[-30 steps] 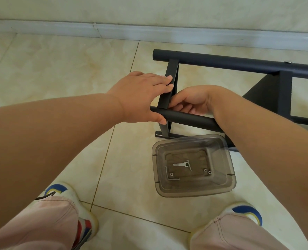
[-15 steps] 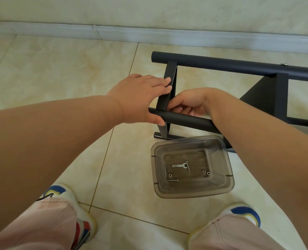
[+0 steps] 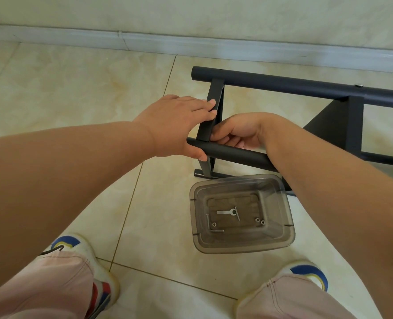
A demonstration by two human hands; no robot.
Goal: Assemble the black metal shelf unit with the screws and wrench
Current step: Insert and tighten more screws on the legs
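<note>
Black shelf frame (image 3: 306,85) lies on its side on the tile floor, and our left hand (image 3: 179,127) clamps its flat crossbar (image 3: 210,116), thumb on the near tube (image 3: 234,154). Our right hand (image 3: 239,132) curls around the same joint from behind; what it pinches we cannot tell. Wrench (image 3: 225,212) and screws (image 3: 260,221) sit in the clear tub (image 3: 241,246) just in front.

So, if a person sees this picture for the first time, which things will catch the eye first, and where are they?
First, the two bare arms reaching in from below: the left hand and the right hand both hold the black metal frame, which lies on the tiled floor near the wall. Just in front of it, between the person's shoes, stands a clear plastic container with a small wrench and a few screws inside.
</note>
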